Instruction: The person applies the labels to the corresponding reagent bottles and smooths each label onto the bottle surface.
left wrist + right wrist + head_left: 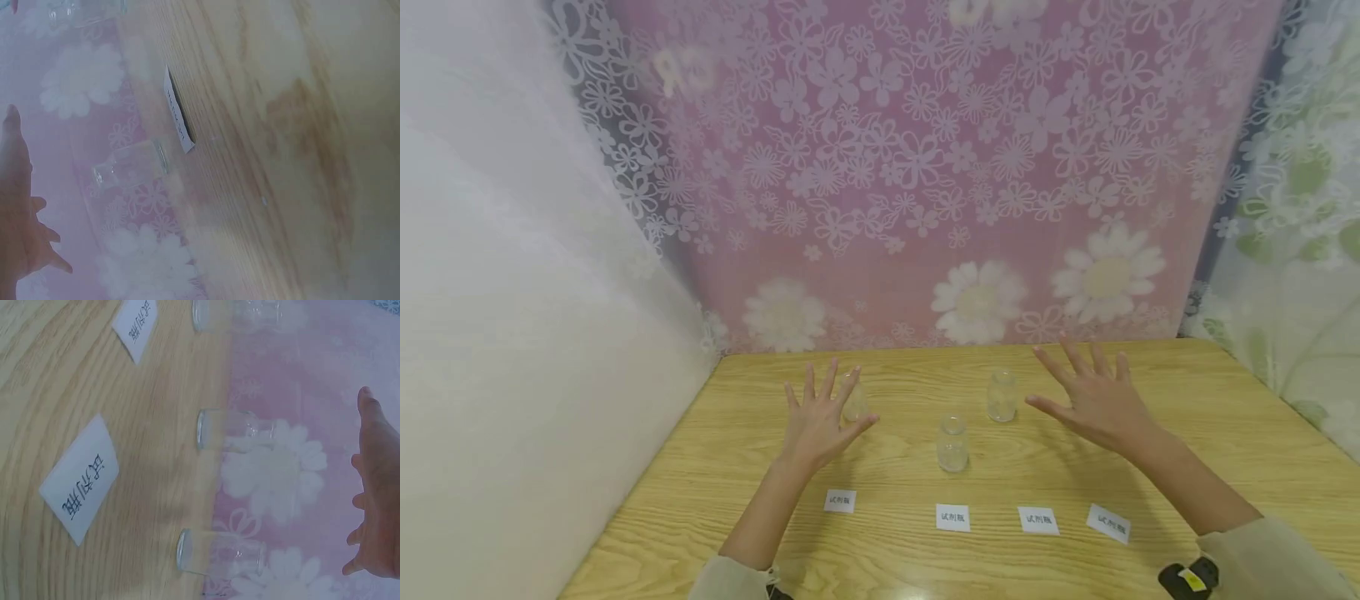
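My left hand hovers over the table with fingers spread, holding nothing. It partly covers a clear glass bottle standing behind it. A second glass bottle stands upright near the middle, and another glass bottle is farther back to its right. To the right of that one, my right hand is raised with its fingers stretched apart and nothing in it. The right wrist view has three bottles, including a middle bottle and a lower bottle. All the glass looks see-through.
White cards with handwritten characters lie along the front: a left card, a second card, a third card and a tilted right card. The wooden table ends at a pink flowered curtain.
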`<state>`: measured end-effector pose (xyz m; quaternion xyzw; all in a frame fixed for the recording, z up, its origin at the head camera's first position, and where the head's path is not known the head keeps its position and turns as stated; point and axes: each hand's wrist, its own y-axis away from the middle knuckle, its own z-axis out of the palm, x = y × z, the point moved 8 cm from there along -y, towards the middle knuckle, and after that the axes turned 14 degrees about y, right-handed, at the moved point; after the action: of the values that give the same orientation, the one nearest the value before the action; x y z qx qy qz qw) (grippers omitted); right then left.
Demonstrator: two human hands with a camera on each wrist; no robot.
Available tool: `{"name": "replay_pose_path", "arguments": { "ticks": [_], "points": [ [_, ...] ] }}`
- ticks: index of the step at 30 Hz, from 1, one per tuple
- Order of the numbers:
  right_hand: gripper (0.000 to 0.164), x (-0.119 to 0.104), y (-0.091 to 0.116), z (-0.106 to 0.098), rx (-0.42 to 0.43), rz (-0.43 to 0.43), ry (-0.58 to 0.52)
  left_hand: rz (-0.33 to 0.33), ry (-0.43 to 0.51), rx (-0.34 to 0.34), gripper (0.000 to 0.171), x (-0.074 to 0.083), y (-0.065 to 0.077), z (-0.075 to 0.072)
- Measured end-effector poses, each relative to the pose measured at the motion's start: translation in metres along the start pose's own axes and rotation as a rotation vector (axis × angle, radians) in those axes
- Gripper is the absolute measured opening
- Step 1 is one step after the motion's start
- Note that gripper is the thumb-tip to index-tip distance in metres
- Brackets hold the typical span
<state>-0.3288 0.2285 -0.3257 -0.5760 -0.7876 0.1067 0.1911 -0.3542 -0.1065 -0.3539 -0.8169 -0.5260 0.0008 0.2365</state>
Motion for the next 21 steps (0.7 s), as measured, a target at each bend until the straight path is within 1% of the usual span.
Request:
{"name": "replay_pose_path", "arguments": {
  "ticks": [5, 11, 14, 18, 21],
  "points": [
    [0.077, -0.010, -0.008, -0.005, 0.017, -0.012, -0.007, -0.012, -0.009, -0.003, 0.076, -0.002, -0.001, 0.000],
    [0.076, -0.035, -0.028, -0.013, 0.016, -0.052, -0.041, -0.039, 0.051, 0.003, 0.074, -0.012, -0.003, -0.001],
    [0.075, -0.052, -0.041, -0.017, -0.005, -0.070, -0.069, -0.073, 0.122, -0.004, 0.073, -0.019, -0.003, -0.002],
    [0.077, -0.080, -0.058, -0.021, -0.039, -0.097, -0.091, -0.110, 0.233, 0.014, 0.072, -0.030, -0.005, -0.004],
    [0.077, -0.103, -0.071, -0.022, -0.034, -0.120, -0.101, -0.121, 0.296, 0.030, 0.071, -0.038, -0.006, -0.003]
  ]
}}
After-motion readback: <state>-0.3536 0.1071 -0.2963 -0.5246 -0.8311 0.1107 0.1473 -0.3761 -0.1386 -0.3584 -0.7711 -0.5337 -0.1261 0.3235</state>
